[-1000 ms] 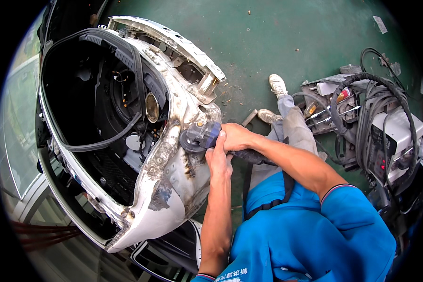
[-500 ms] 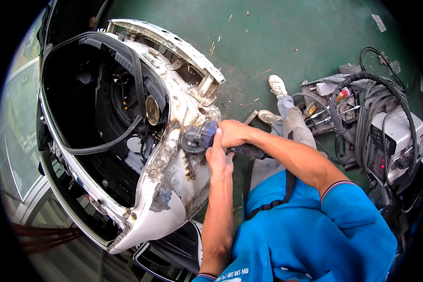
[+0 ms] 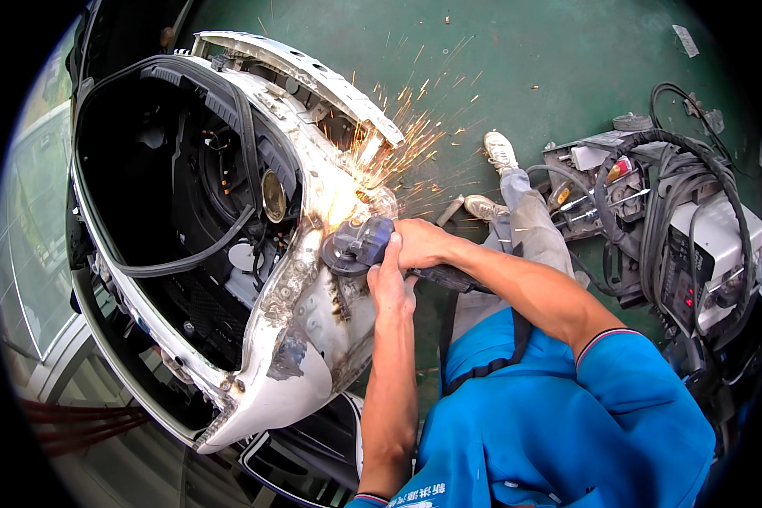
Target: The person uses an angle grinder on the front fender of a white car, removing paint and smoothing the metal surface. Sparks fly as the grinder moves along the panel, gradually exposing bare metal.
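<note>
An angle grinder, dark with a blue-grey body, is pressed at the bare, scuffed metal of a white car body's rear corner. My right hand is wrapped round the grinder's body from the right. From below, my left hand grips it too, the thumb pointing up along the tool; its other fingers are partly hidden. Bright sparks spray up and away from the contact spot, which glows orange. The disc is mostly covered by its guard. A dark cord trails from the grinder's rear toward my waist.
On the right stand a white welding machine with a red-lit panel, thick coiled cables and a tool tray. A loose black rubber seal crosses the car's boot opening. Below the car corner sits a black panel.
Sparks now fly from the metal at the grinder, where none showed before. The grinder and both hands have shifted very slightly left.
</note>
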Available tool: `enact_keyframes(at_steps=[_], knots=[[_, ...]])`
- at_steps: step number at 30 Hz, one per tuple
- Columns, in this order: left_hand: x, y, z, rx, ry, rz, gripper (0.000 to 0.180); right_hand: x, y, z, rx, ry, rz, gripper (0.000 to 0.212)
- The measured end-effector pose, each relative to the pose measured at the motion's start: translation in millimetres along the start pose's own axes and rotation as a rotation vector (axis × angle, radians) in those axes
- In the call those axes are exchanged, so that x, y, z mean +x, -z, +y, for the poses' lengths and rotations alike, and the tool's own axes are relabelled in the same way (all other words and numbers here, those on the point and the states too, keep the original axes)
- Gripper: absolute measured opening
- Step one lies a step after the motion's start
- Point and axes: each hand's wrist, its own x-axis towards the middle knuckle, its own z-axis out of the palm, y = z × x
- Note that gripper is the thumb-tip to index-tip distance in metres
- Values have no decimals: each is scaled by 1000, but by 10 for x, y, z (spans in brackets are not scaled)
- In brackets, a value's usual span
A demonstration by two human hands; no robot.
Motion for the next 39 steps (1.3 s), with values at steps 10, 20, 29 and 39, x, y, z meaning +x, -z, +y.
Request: enact_keyframes(at_steps=[10, 20, 29, 39], knots=[[29, 69, -30, 17, -12, -87, 71, -122, 49, -156, -22, -126, 59, 46], [70, -49, -20, 60, -10, -76, 60, -89, 89, -33, 59, -111, 133, 45], [111, -44, 249, 116, -66, -45, 69, 89, 106, -196, 150, -32, 72, 49], [13, -100, 335, 98, -29, 9, 63, 16, 138, -338, 204, 132, 118, 44]])
